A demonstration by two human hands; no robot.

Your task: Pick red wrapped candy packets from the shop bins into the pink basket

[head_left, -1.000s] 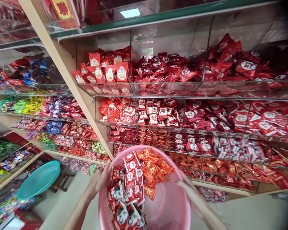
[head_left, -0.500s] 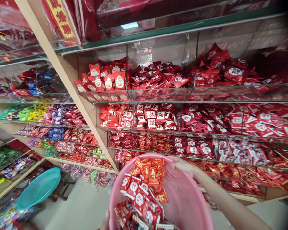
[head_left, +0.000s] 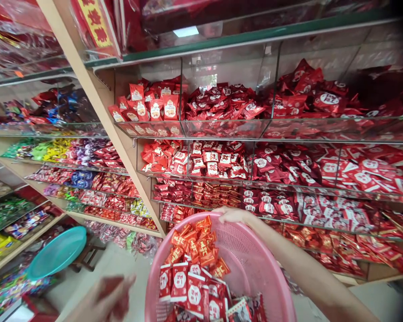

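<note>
A round pink plastic basket (head_left: 257, 264) with perforated walls is low in the centre, tilted so its inside shows. My right hand (head_left: 235, 216) grips its far rim, with the forearm running down along the basket's right side. Orange-red wrapped sweets (head_left: 195, 243) lie against the left wall inside. Below them are red packets with white labels (head_left: 194, 293) and some darker packets (head_left: 240, 311) near the bottom. To the left of the basket, apart from it, my left hand (head_left: 104, 297) is blurred by motion, with a finger stretched out and nothing seen in it.
Ahead, glass-fronted shelves (head_left: 218, 127) hold red-wrapped sweets in compartments. A slanting wooden upright (head_left: 104, 120) divides them from more shelves on the left. A teal plastic basin (head_left: 58, 252) rests on a wooden stool (head_left: 87, 258) at the lower left.
My left hand has come off the basket's left side and moved left into fuller view. The basket and my right hand have shifted slightly left, and the sweets show from a changed angle.
</note>
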